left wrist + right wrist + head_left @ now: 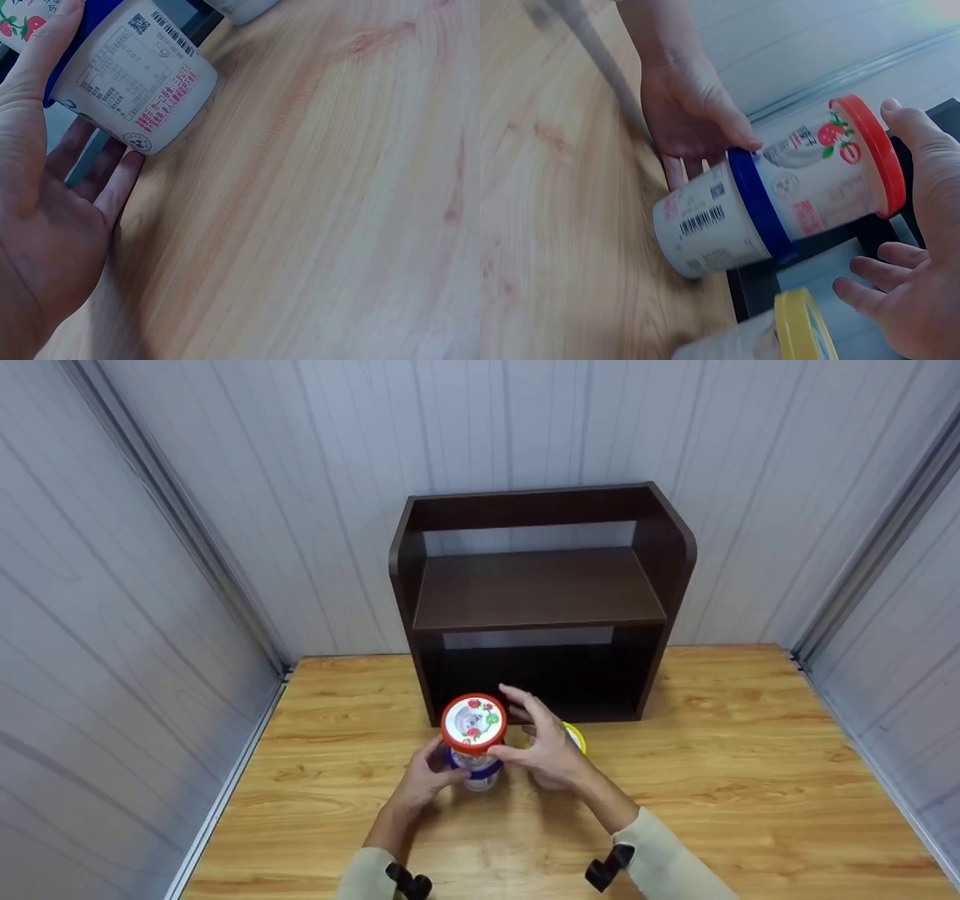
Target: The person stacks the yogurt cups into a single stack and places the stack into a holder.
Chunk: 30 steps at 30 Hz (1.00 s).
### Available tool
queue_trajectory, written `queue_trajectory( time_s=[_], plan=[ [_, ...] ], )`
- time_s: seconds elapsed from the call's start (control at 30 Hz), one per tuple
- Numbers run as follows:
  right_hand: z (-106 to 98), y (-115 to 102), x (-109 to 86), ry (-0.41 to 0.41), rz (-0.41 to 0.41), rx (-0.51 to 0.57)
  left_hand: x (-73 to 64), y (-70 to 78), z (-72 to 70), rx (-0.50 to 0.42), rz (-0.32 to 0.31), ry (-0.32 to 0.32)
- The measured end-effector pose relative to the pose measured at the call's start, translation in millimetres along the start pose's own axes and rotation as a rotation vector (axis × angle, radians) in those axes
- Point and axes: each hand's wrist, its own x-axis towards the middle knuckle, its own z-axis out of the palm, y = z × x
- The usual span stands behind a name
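Observation:
Two yogurt tubs stand stacked in front of the shelf. The upper one, a red-lidded yogurt tub (474, 721) with strawberries printed on it, rests on the blue lid of the lower, blue-lidded yogurt tub (705, 225). My left hand (421, 781) grips the stack from the left, its thumb by the blue lid and its fingers around the lower tub's far side. To the right, my right hand (551, 742) is spread, thumb and fingers apart, with the thumb close to the red lid. Below it, a yellow-lidded yogurt tub (802, 326) is partly hidden by that hand.
A dark brown two-tier shelf (540, 585) stands against the back wall, right behind the tubs. The wood-grain table (750, 780) runs out to pale panelled walls (150, 622) on both sides. Black straps with camera mounts (611, 866) sit at both wrists.

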Motion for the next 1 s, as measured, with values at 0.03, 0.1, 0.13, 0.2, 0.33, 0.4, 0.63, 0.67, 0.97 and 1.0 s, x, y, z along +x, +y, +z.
queue_trajectory(
  time_s=[0.03, 0.1, 0.13, 0.2, 0.33, 0.4, 0.63, 0.67, 0.97, 1.0],
  plan=[
    [-2.3, 0.5, -0.7, 0.009, -0.002, -0.008, 0.2, -2.2, -0.6, 0.014, 0.026, -0.006],
    [-7.0, 0.6, -1.9, 0.022, -0.004, -0.016, 4.5, -16.0, -5.4, 0.002, 0.032, -0.009],
    [-9.3, 1.3, -2.4, 0.028, -0.007, -0.027, 3.6, -12.8, -4.9, 0.011, 0.054, -0.020],
    [-14.2, 2.7, -3.9, 0.042, -0.002, -0.039, 4.1, -11.1, -3.7, 0.025, 0.031, -0.016],
    [-23.8, 5.4, -7.1, 0.072, 0.010, -0.061, -7.3, 23.9, 6.3, 0.080, 0.021, -0.027],
    [-28.1, 6.6, -8.7, 0.088, 0.016, -0.067, -12.2, 37.6, 10.5, 0.086, -0.016, -0.027],
    [-41.7, 8.6, -12.9, 0.124, 0.042, -0.068, -15.6, 48.4, 16.2, 0.126, -0.058, 0.004],
    [-43.6, 9.1, -13.5, 0.126, 0.047, -0.069, -15.8, 49.4, 16.8, 0.122, -0.063, 0.007],
    [-56.0, 17.4, -20.4, 0.146, 0.066, -0.075, -6.0, 15.8, 5.2, 0.094, -0.034, 0.013],
    [-56.7, 18.7, -21.2, 0.144, 0.065, -0.077, -2.7, 6.7, 2.1, 0.087, -0.033, 0.014]
  ],
)
